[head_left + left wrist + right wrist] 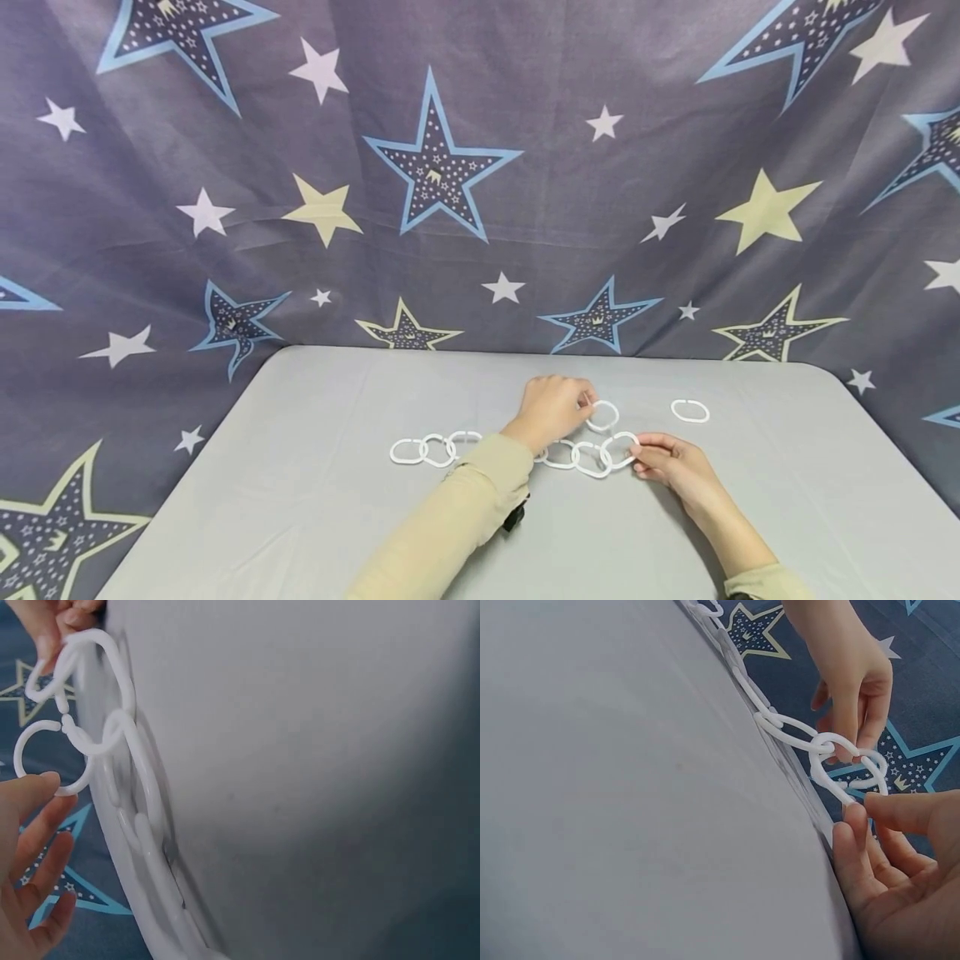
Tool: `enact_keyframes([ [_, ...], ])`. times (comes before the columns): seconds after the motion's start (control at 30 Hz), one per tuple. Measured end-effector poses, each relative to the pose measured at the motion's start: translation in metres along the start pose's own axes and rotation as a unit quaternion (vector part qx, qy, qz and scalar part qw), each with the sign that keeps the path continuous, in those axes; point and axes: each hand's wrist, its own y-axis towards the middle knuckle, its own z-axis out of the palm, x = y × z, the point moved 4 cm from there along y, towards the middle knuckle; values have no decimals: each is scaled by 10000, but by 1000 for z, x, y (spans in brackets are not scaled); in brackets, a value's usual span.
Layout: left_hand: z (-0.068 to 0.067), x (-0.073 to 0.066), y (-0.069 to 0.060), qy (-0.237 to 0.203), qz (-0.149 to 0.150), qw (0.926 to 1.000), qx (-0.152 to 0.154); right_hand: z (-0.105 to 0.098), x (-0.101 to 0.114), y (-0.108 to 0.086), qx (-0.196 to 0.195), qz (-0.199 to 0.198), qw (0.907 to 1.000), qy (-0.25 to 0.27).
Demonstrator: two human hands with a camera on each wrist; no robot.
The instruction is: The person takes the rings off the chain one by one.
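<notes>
Left hand (551, 410): pinching a white ring (617, 412) just beyond the chain's near end, touching or not I can't tell | Right hand (678, 473): gripping the end link (621, 434) | White chain (560, 467): stretching left across the grey table (300, 500), partly behind the left sleeve (450, 525) | Spare link (692, 420): lying farther back, right

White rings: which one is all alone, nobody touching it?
The ring farthest right on the table: nothing links to it and no hand touches it. The rest are in the chain or the left hand.
</notes>
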Motion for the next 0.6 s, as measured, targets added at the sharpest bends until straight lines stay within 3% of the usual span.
enact_keyframes([
  [0.23,2,-3,14,163,-11,9998,62,-1,3,0,217,68,9996,-174],
  [0.6,13,-13,40,-461,-157,9984,284,-2,4,-2,375,-26,9987,-357],
])
